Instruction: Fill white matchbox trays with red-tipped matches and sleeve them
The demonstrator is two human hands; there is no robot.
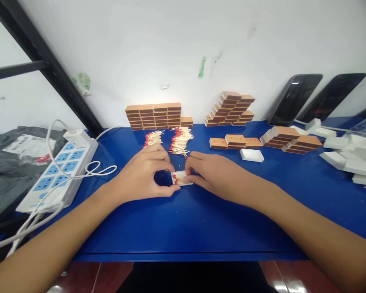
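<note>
My left hand and my right hand meet at the middle of the blue table. Between their fingertips sits a small white matchbox tray with red-tipped matches inside, lying on the table. Both hands pinch its ends. Just behind the hands lie two loose piles of red-tipped matches, the smaller pile on the left. An empty white tray rests to the right of my right hand.
Stacks of brown matchboxes line the wall, with more stacks and loose boxes to the right. White trays pile up at far right. A power strip with cables lies left. Two dark phones lean on the wall.
</note>
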